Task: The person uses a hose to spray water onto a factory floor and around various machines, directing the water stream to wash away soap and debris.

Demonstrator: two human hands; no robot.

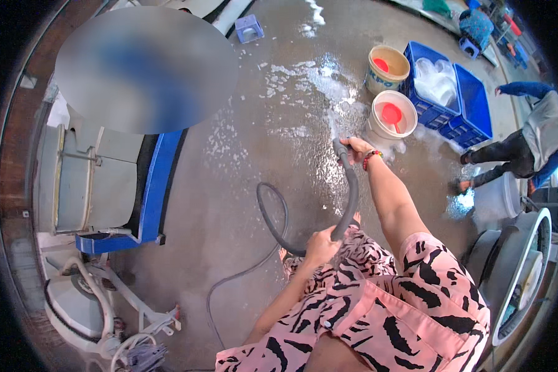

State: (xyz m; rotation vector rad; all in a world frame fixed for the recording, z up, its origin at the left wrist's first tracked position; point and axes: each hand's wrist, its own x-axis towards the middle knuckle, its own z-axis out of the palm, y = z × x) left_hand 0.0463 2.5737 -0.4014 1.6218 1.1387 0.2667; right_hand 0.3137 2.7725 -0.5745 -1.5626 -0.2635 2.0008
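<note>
A grey hose [351, 192] runs between my two hands over the wet floor. My right hand [355, 149], with a beaded bracelet at the wrist, is closed round its upper end near the dark nozzle [340, 149]. Lower down and closer to my body, my left hand [321, 247] is closed round the thicker part of the hose. From there it loops on the floor, and a thinner length trails toward the lower edge. Just beyond my right hand stands a white bucket [383, 131] with a red scoop [391, 115] inside.
Another bucket [385, 79] and blue crates [474, 105], one with white contents, stand beyond. At right are a person [530, 136] and a large round fan-like machine [527, 279]. Machinery with a blue frame [152, 192] lines the left. White foam lies on the floor.
</note>
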